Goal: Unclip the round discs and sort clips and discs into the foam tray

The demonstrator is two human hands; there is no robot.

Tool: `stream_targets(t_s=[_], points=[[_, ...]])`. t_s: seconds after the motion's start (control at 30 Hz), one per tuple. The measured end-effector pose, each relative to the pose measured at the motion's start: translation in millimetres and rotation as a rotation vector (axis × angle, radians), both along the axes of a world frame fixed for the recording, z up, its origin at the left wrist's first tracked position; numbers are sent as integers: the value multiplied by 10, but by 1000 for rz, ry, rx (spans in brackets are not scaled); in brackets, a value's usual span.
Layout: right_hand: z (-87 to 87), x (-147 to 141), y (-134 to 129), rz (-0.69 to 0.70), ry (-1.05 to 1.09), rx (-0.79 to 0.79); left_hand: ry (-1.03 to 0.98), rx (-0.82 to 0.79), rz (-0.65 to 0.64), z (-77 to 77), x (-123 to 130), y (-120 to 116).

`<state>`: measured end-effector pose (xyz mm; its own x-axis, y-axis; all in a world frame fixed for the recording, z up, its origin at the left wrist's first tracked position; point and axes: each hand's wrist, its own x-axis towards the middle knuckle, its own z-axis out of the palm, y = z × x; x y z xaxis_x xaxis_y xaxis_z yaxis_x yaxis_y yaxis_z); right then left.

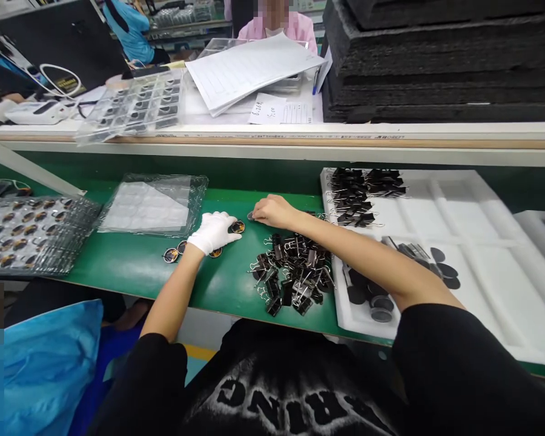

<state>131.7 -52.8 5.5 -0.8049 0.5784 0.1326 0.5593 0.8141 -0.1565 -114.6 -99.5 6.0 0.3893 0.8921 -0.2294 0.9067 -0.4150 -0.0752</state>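
Green worktop (227, 287); dark green back panel (263, 169) 12 o'clock, white shelf (272, 131) above. Slanted white strut (36, 166) 9-10 o'clock. Rear shelving (195, 25) 11 o'clock. Pale floor (209, 330), yellow stripe (200, 353) 7 o'clock.

Left hand (214, 232): one, white-gloved, palm down, thumb parted from the fingers, tips toward the right. Left forearm (177, 287): bare, running from near left to far right. Right hand (272, 211): one, ungloved, back upward, fingers curled, tips gathered in a pinch (set slightly farther off than the left). Right forearm (354, 249): bare, slanting from near right to far left.
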Motion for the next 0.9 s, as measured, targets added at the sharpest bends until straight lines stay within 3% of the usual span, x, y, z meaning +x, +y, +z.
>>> stream_targets(t_s=[0.17, 0.33, 0.43, 0.53, 0.63, 0.73, 0.8, 0.9], points=[[-137, -11, 35, 141, 20, -2, -84, -13, -55, -57, 197, 119], [-224, -16, 17, 201, -9, -176, -160, -29, -68, -111, 234, 181], [-146, 45, 1, 267, -3, -243, -179, -28, -53, -139, 213, 148], [35, 180, -24, 188, 17, -262, -184, -5, -27, -160, 232, 99], [183, 288, -69, 169, -36, -450, -173, 18, -27, -175, 293, 77], [206, 310, -108, 190, -128, -644, -143, 7, -6, -175, 331, 81], [176, 307, -110, 81, -102, -633, -147, -18, -14, -167, 325, 79], [135, 328, -83, -326, 23, -445, -207, -30, -33, -150, 320, 52]])
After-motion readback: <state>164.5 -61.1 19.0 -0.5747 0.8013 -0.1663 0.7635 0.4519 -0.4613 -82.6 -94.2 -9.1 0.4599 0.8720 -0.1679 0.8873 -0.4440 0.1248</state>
